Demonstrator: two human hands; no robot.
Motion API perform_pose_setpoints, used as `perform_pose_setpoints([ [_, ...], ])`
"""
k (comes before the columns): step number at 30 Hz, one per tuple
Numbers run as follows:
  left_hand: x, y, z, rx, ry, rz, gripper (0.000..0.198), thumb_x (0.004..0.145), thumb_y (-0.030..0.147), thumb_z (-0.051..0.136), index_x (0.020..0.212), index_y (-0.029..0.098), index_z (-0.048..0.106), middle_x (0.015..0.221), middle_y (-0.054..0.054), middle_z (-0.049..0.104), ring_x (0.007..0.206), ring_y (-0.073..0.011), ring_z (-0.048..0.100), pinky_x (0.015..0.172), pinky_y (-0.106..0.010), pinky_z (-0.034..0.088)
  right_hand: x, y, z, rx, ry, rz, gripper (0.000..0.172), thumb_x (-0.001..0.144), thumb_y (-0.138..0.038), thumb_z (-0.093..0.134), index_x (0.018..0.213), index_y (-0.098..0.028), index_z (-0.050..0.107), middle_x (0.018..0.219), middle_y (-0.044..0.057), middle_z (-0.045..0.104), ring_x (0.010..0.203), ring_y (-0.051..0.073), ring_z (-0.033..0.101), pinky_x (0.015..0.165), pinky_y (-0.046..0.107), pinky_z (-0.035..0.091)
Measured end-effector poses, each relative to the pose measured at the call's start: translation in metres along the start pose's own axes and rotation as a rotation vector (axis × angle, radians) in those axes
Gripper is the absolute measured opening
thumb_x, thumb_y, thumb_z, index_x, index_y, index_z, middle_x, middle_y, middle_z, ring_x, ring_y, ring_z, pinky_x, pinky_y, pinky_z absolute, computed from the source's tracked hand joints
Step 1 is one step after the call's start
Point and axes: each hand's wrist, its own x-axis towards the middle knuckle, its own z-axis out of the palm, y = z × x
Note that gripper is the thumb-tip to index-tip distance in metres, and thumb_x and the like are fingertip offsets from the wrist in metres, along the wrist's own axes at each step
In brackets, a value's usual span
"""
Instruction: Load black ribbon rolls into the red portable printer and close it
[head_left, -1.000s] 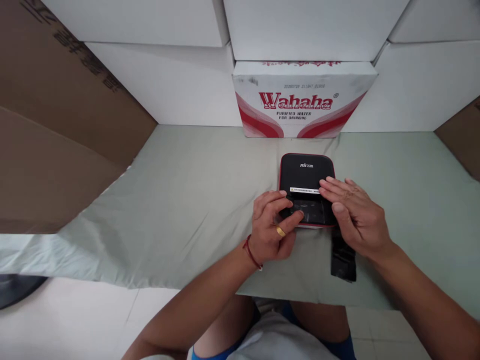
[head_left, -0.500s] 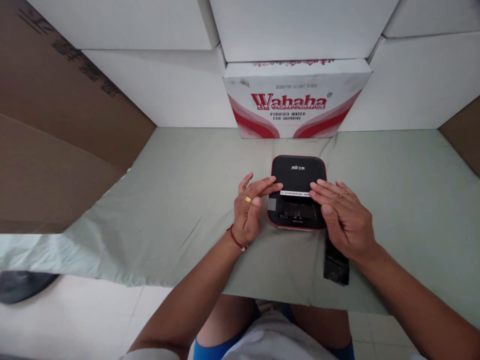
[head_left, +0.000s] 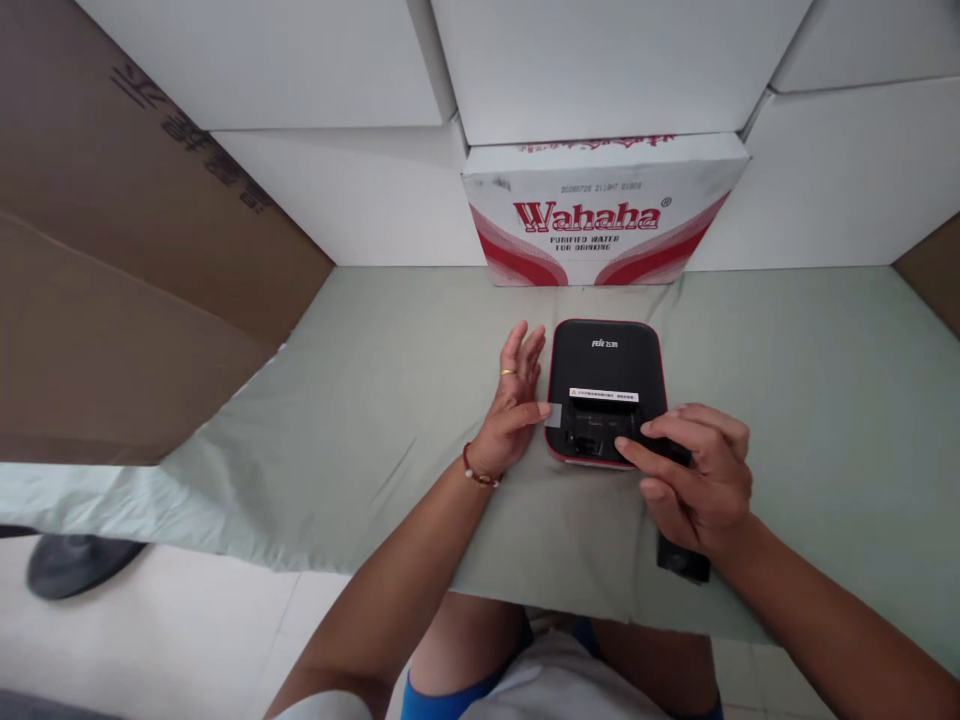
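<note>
A black, rounded-square device with a red edge (head_left: 607, 360) lies flat on the cloth, with a white logo near its far end. Across its middle runs a white warning strip (head_left: 604, 395), and nearer to me is a dark glossy recess (head_left: 592, 432). My left hand (head_left: 512, 410) stands open along the device's left side, its thumb at a grey tape tab (head_left: 553, 415). Over the near right corner is my right hand (head_left: 697, 470), fingers apart and bent, index fingertip at the recess. A black object (head_left: 682, 560) lies partly hidden under that hand.
Behind the device stands a Wahaha water carton (head_left: 604, 215) against stacked white boxes (head_left: 337, 190). A brown cardboard panel (head_left: 150, 300) rises at the left. Pale green cloth (head_left: 390, 400) covers the table, whose front edge is just before my lap.
My left hand has drawn off the top to the left side. My right hand has moved back toward me, from lying flat at the strip to bent fingers at the recess. The view has shifted slightly.
</note>
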Motion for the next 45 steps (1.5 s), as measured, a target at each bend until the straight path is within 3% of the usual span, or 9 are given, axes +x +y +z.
perform_pose_setpoints([
  [5,0.004,0.003,0.004,-0.097,-0.151,-0.059,0.115,0.084,0.072,0.074,0.175,0.044,0.010,0.184,-0.008,0.035,0.167,-0.0313,0.044,0.135,-0.058,0.040,0.003,0.001,0.002,0.055,-0.028,-0.003,0.040,0.104,-0.026,0.060,0.140,-0.034,0.076,0.109,0.007,0.076,0.106,0.029,0.066,0.093,0.049,0.056],
  [16,0.001,-0.005,0.008,-0.130,-0.105,-0.090,0.108,0.086,0.055,0.073,0.176,0.045,0.012,0.187,-0.005,0.028,0.170,-0.0300,0.038,0.133,-0.055,0.042,0.004,0.001,0.001,0.055,-0.032,-0.006,0.044,0.102,-0.029,0.065,0.144,-0.038,0.075,0.104,0.005,0.081,0.103,0.029,0.067,0.092,0.050,0.056],
  [22,0.001,-0.013,0.007,-0.149,-0.096,-0.047,0.098,0.087,0.050,0.073,0.172,0.043,0.025,0.186,-0.005,0.030,0.172,-0.0290,0.035,0.133,-0.055,0.043,0.020,0.001,-0.012,0.060,-0.109,-0.032,0.026,0.103,-0.030,0.065,0.123,-0.035,0.082,0.100,0.003,0.083,0.096,0.026,0.072,0.091,0.047,0.057],
  [25,0.002,-0.015,0.007,-0.188,-0.100,-0.050,0.094,0.084,0.049,0.075,0.168,0.040,0.034,0.185,-0.005,0.032,0.173,-0.0289,0.031,0.138,-0.055,0.035,0.048,0.001,-0.021,0.167,-0.182,0.160,0.028,0.110,-0.033,0.055,0.122,-0.031,0.080,0.084,0.001,0.080,0.078,0.021,0.072,0.083,0.042,0.057],
  [28,0.003,-0.013,0.007,-0.238,-0.100,-0.064,0.090,0.081,0.047,0.080,0.163,0.038,0.043,0.183,-0.005,0.037,0.172,-0.0286,0.034,0.140,-0.053,0.030,0.080,0.009,-0.019,0.114,-0.324,0.384,0.028,0.110,-0.038,0.056,0.124,-0.030,0.079,0.089,0.000,0.083,0.075,0.019,0.075,0.076,0.036,0.057],
  [32,0.004,-0.011,0.007,-0.241,-0.090,-0.059,0.089,0.080,0.051,0.084,0.160,0.036,0.047,0.180,-0.008,0.043,0.170,-0.0307,0.038,0.139,-0.054,0.032,0.111,0.028,0.003,-0.211,-0.748,0.326,0.029,0.103,-0.026,0.056,0.109,-0.028,0.084,0.107,0.005,0.087,0.087,0.024,0.079,0.075,0.037,0.056],
  [35,0.005,-0.011,0.007,-0.227,-0.080,-0.056,0.090,0.080,0.056,0.084,0.159,0.034,0.048,0.179,-0.009,0.044,0.170,-0.0319,0.037,0.138,-0.056,0.034,0.125,0.032,0.021,-0.481,-0.930,0.301,0.030,0.097,-0.019,0.060,0.109,-0.028,0.085,0.107,0.009,0.087,0.081,0.027,0.078,0.066,0.038,0.052],
  [40,0.004,-0.012,0.007,-0.197,-0.091,-0.042,0.089,0.082,0.058,0.083,0.160,0.034,0.047,0.178,-0.010,0.044,0.168,-0.0323,0.039,0.137,-0.056,0.035,0.136,0.020,0.036,-0.605,-1.059,0.294,0.026,0.093,-0.015,0.068,0.111,-0.021,0.085,0.112,0.017,0.086,0.094,0.037,0.082,0.069,0.041,0.056],
  [45,0.004,-0.016,0.007,-0.223,-0.080,-0.033,0.087,0.081,0.054,0.083,0.159,0.037,0.048,0.179,-0.007,0.044,0.169,-0.0313,0.038,0.138,-0.056,0.033,0.137,0.019,0.042,-0.582,-1.064,0.341,0.023,0.094,-0.013,0.066,0.108,-0.017,0.084,0.112,0.021,0.085,0.101,0.038,0.083,0.075,0.042,0.059],
])
